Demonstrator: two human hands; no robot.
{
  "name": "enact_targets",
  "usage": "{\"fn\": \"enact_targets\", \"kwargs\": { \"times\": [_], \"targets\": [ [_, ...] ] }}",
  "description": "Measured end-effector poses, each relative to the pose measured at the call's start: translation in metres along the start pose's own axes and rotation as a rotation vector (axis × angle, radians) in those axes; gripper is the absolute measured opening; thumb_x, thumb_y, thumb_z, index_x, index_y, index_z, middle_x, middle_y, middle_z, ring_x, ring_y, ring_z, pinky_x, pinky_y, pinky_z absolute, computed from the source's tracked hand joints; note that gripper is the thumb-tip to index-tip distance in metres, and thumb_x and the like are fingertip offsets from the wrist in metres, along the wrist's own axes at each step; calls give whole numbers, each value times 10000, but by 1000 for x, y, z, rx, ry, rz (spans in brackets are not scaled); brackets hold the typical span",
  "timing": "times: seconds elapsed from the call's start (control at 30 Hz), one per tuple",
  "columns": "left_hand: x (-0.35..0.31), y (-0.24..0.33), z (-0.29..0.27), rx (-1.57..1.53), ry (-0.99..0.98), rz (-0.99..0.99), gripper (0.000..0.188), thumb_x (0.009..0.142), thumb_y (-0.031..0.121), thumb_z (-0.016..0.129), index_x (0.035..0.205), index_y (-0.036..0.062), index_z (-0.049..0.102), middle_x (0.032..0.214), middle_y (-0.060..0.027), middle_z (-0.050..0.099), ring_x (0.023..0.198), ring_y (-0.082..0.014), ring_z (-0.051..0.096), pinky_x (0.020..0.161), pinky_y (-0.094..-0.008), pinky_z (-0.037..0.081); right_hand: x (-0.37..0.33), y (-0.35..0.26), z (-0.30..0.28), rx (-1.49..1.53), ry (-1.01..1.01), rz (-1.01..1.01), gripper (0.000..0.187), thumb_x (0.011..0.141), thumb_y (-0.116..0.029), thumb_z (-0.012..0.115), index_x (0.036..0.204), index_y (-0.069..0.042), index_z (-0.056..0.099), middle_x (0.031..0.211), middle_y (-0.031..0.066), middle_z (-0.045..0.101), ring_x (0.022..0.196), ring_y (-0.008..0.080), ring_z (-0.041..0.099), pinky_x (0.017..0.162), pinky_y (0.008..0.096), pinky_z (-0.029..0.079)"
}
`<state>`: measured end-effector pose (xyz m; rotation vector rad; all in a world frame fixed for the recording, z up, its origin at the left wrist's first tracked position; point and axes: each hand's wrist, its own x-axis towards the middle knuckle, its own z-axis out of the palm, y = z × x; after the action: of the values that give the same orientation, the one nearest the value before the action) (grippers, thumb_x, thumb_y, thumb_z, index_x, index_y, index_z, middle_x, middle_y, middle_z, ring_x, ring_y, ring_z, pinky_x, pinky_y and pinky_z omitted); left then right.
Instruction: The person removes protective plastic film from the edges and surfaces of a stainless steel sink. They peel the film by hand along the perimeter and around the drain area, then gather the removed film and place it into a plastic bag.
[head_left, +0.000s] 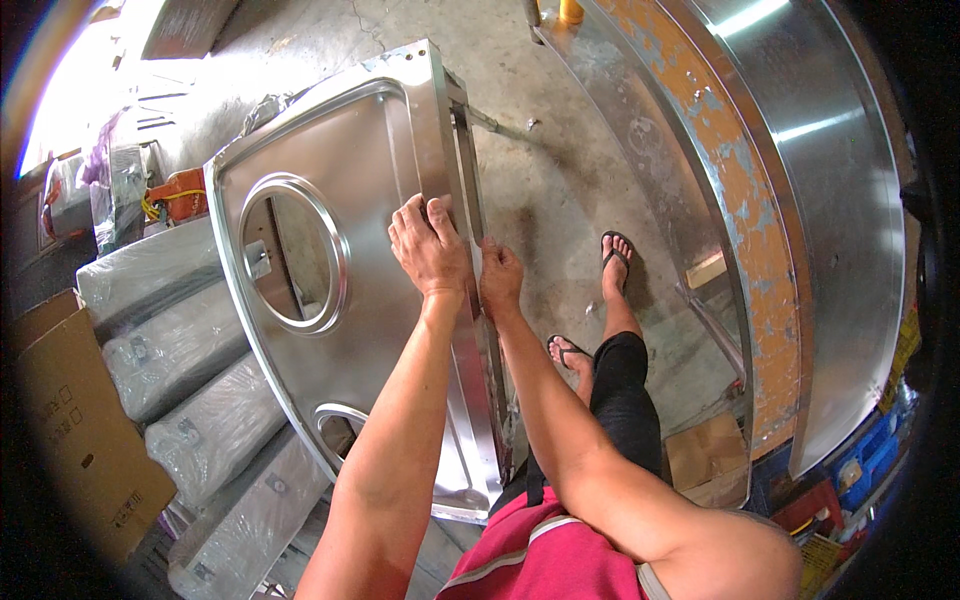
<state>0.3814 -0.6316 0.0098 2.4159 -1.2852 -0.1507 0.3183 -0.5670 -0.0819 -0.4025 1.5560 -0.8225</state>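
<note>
A stainless steel worktop (375,140) with raised rims, one large round opening and a smaller one partly hidden near my left arm, lies in front of me to the left. My left hand (428,250) rests on its top near the right-hand edge, fingers laid on the metal and slightly bent, thumb apart. Just beside it, at the worktop's folded side (466,165), my right hand (499,278) is closed with its fingers curled in. What those fingers grip, if anything, is hidden.
Several plastic-wrapped long pieces (205,365) lie on the left beside a cardboard box (90,430). Curved metal sheets (830,150) and a paint-worn orange panel (765,250) stand at right. Near my feet, on concrete floor (560,130), is another carton (705,455). Blue bins (868,465) sit lower right.
</note>
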Motion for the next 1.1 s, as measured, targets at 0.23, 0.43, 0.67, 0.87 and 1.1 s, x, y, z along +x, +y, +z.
{"fn": "enact_targets", "kwargs": {
  "times": [0.23,0.43,0.67,0.87,1.1],
  "targets": [
    [2,6,-3,-8,-5,-17,461,1070,410,398,1202,14,592,1143,-187,618,1128,-386,544,1017,-483,396,91,35,-68,-105,285,15,345,1027,-354,623,916,-29,655,738,52,613,719,182,532,692,377,460],
    [-1,3,-2,9,-8,-9,464,1069,414,406,1196,11,596,1140,-194,623,1127,-393,548,1008,-482,406,118,13,-146,-72,-86,-61,369,1041,-374,598,1229,-59,630,997,65,692,961,180,621,859,312,492],
    [2,1,-1,0,-30,-29,470,1044,430,444,1242,34,600,1205,-174,613,1179,-390,537,1032,-489,403,49,-55,-48,259,-753,226,358,1027,-270,640,1286,-24,654,1090,68,727,994,128,634,845,301,526],
    [0,2,-1,-7,-17,-35,459,1040,419,448,1241,37,603,1200,-174,616,1172,-389,542,1030,-487,405,38,-49,-27,316,-659,247,237,984,-193,693,1111,7,680,949,63,730,799,128,677,721,287,560],
    [1,1,-1,-5,-23,-35,462,1039,424,443,1240,41,603,1195,-168,620,1165,-384,547,1025,-486,410,42,-45,-7,535,-670,480,186,968,-174,681,1034,-1,683,899,66,720,732,150,685,649,308,569]
  ]
}}
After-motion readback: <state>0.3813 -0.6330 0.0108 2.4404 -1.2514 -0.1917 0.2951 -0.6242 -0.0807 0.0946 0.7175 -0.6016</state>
